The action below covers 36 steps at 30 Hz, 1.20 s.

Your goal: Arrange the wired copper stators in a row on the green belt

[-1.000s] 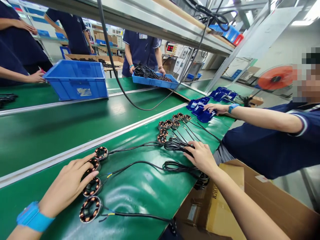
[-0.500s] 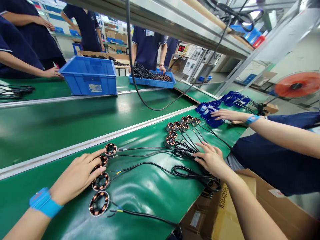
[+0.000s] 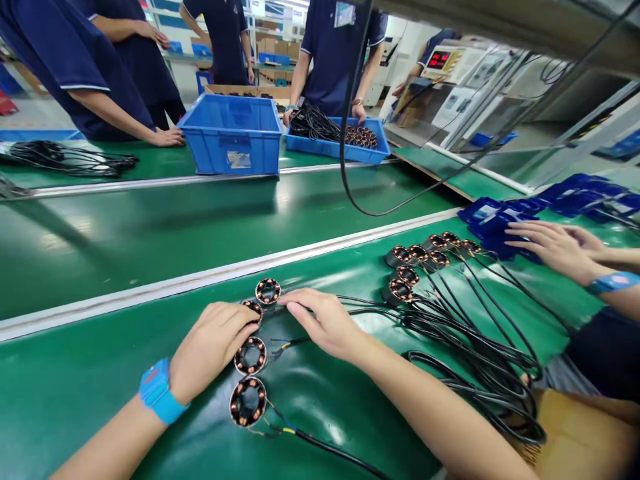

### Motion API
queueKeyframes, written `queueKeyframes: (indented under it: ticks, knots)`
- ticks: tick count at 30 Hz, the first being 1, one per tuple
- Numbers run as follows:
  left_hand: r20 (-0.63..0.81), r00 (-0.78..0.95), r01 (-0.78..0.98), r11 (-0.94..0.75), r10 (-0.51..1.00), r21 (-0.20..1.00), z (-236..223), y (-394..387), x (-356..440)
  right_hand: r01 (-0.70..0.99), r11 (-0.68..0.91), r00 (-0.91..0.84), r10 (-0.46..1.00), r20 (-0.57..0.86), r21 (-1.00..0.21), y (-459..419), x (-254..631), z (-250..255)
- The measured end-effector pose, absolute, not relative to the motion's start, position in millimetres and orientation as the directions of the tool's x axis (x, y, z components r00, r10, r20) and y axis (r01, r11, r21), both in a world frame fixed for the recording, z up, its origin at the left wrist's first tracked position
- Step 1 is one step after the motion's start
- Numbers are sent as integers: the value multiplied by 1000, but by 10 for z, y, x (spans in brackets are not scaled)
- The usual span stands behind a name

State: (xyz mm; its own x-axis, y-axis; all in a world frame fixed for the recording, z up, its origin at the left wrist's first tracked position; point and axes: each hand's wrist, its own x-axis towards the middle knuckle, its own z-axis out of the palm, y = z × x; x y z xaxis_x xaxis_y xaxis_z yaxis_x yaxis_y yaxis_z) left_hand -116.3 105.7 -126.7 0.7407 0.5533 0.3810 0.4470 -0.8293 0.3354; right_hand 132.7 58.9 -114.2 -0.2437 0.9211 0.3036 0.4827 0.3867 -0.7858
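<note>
On the green tabletop (image 3: pixel 90 373), my left hand (image 3: pixel 210 343) bends over one copper ring (image 3: pixel 254 308), my right hand (image 3: pixel 327 323) points at the farther ring (image 3: pixel 268 291), black cords (image 3: pixel 417 320) lie beyond, and I can't tell if either grip pinches.

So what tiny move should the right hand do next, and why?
Perhaps the right hand should gently pinch the round metal ring with copper-coloured windings at the far end of the near row. Its fingertips are right beside that ring's edge, while the left hand is at the next ring, so it seems busy.
</note>
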Motion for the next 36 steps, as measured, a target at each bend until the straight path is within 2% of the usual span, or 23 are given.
queueKeyframes:
  ticks: [4,7,9,12,14,16,17,19,21,24,26,28,31,34,36]
  knots:
    - [336,783,400,-837,524,373,-1293,1157,-1186,491,348,-258,934,248,-799,695,1226,-1241]
    - [286,830,335,-838,479,430,-1261,1224,-1202,515,263,-303,946,114,-816,614,1238,-1200]
    - [254,854,306,-833,454,461,-1242,1263,-1205,482,152,-322,947,-13,-863,582,1252,-1207]
    - [238,869,295,-840,434,456,-1248,1301,-1200,200,-122,-308,934,-181,-972,597,1259,-1325]
    - [226,877,294,-845,424,446,-1271,1303,-1198,-49,-278,-265,930,-256,-959,621,1251,-1424]
    - [207,884,294,-843,419,450,-1291,1286,-1202,-177,-340,-221,928,-299,-924,635,1244,-1474]
    - [200,886,294,-839,419,458,-1296,1273,-1208,-179,-342,-217,928,-302,-922,638,1247,-1469]
    - [202,881,292,-829,427,478,-1285,1250,-1222,-77,-276,-237,938,-252,-958,642,1279,-1404]
    - [222,864,296,-812,452,502,-1246,1248,-1221,106,-107,-210,969,-128,-989,661,1349,-1300]
    - [261,833,312,-804,488,506,-1163,1325,-1137,350,123,-54,992,111,-929,739,1488,-1196]
    - [275,842,297,-825,464,480,-1124,1425,-1019,453,163,-54,986,155,-877,810,1563,-1213]
    - [257,873,270,-850,414,453,-1116,1534,-890,468,139,-140,987,82,-873,876,1601,-1286]
    - [185,904,286,-868,384,407,-1147,1651,-782,399,58,-227,973,-37,-915,943,1593,-1405]
    - [140,909,323,-875,393,360,-1182,1684,-821,362,32,-211,976,-49,-932,982,1540,-1465]
    - [121,919,317,-886,375,340,-1187,1680,-880,252,-38,-165,983,-82,-967,1001,1496,-1480]
